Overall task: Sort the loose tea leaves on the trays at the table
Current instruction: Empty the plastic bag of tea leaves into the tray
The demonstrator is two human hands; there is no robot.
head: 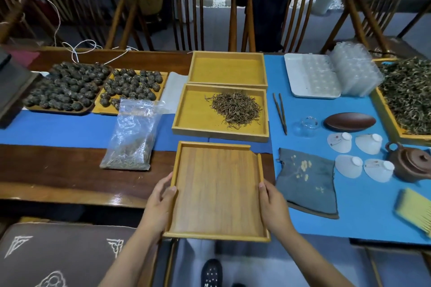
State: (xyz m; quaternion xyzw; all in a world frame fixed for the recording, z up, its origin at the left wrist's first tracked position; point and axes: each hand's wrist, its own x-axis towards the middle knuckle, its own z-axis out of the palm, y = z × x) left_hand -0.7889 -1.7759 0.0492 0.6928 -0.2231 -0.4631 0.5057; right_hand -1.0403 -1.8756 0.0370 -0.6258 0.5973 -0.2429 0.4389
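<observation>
I see dim, soft overhead light, glare on the worktop (pixel 121 198) edge, and wide-angle bending with blur at the borders

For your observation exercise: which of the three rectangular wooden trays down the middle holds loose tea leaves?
The middle yellow wooden tray, with a brown leaf pile; the others are bare.

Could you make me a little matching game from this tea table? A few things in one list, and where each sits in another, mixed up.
Things:
1. wooden tray
2. small heap of tea leaves
3. clay teapot
4. plastic bag

Places:
A. lying left of the trays, partly on the bare wood
B. held at both sides by the left hand and right hand
C. at the right, beside the white cups
D. inside the middle yellow tray

Pairs: 1-B, 2-D, 3-C, 4-A
</observation>
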